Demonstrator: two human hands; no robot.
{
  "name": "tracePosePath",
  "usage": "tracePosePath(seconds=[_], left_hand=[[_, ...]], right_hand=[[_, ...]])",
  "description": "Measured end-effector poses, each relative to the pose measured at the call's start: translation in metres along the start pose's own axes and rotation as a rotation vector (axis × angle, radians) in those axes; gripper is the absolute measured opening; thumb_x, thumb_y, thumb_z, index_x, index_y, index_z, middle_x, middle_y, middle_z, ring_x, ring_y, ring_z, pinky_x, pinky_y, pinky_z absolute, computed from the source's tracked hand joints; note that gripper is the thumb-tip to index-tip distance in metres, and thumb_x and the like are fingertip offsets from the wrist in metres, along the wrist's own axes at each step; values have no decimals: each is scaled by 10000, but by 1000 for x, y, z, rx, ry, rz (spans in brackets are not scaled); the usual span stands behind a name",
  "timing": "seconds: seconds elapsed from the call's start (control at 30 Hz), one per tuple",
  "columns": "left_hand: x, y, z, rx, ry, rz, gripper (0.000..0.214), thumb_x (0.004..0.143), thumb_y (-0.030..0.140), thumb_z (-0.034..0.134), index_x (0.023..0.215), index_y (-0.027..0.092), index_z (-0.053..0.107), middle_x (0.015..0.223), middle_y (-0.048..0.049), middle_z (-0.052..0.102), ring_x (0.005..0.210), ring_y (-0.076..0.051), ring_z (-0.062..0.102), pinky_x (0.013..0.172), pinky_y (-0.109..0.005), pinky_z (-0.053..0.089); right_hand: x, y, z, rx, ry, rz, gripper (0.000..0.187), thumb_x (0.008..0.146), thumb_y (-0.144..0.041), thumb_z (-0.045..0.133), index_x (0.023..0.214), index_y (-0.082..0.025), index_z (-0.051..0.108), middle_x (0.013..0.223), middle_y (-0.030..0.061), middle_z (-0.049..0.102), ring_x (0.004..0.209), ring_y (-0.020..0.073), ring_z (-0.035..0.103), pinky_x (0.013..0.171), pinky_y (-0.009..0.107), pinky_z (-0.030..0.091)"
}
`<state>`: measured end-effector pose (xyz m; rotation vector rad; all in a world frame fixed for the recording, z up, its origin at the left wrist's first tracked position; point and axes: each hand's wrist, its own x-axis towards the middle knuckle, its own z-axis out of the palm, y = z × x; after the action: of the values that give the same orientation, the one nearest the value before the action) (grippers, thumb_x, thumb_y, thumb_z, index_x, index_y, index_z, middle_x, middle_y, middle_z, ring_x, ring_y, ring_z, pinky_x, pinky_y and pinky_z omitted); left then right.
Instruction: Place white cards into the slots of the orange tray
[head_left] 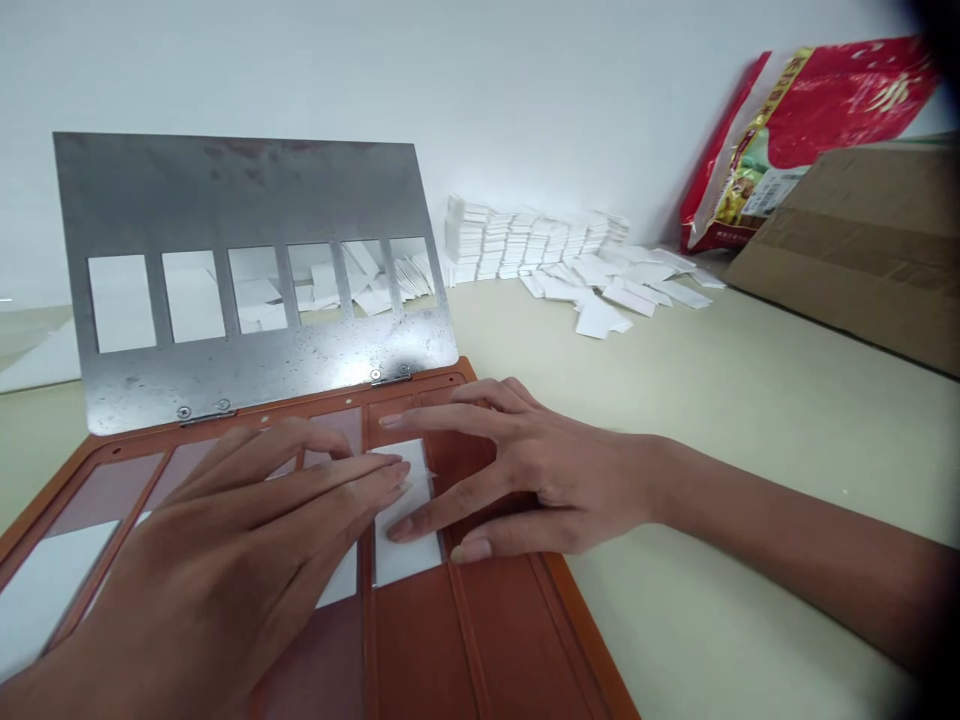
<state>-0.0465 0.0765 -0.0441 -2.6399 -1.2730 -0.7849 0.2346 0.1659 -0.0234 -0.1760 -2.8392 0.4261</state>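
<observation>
An orange-brown slotted board [487, 640] lies on the table, with a hinged steel plate [255, 375] standing tilted up at its far edge. The plate has a row of several rectangular windows. My left hand [225, 560] lies flat over the board, its fingertips reaching a white paper card [405, 530] in one slot. My right hand [540, 480] comes in from the right with its fingers spread, resting on the same card and the board. Neither hand grips anything. Another white card [52, 590] lies in a slot at the far left, partly hidden by my left hand.
Stacked rows of white paper pieces [532, 240] stand against the wall behind the board, with loose pieces [607, 295] scattered in front. A red printed plastic bag [810, 130] and a cardboard box [855, 240] lean at the back right of the cream table [712, 420].
</observation>
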Motion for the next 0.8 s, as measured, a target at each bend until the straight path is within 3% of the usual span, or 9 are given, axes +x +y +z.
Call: tracePosePath(seconds=[0.1,0.33,0.57,0.8], left_hand=[[4,5,-4,38,12,46,381,1015,168,473,1298,368,630,1227,113,756,1193,-236,599,1017,-412,447],[0,5,-4,32,-60,78,457,1038,164,430,1429,365,553,1302,110,723,1285,-243,570,1077,-402,428],[-3,8,2,23,10,78,379,1085,283,440,1431,352,578,1238,73,748,1281,-295,568,1126,-488,362],[-3,7,-2,2,-16,56,489,1073,73,364,1409,344,593,1249,93,726,1309,-242,543,1101,-455,376]], right_hand=[[2,1,0,-1,-17,1,373,1058,-481,552,1388,-356,673,1726,44,267,1551,199,276,1240,416,206],[1,1,0,2,-4,-21,362,1067,-456,548,1381,-333,680,1708,46,309,1572,173,235,1258,392,167],[2,2,1,37,-17,-41,373,1080,-439,527,1395,-301,673,1699,60,336,1571,178,258,1262,384,146],[2,3,1,54,-25,-22,369,1072,-449,546,1394,-321,671,1701,30,333,1493,196,383,1249,389,174]])
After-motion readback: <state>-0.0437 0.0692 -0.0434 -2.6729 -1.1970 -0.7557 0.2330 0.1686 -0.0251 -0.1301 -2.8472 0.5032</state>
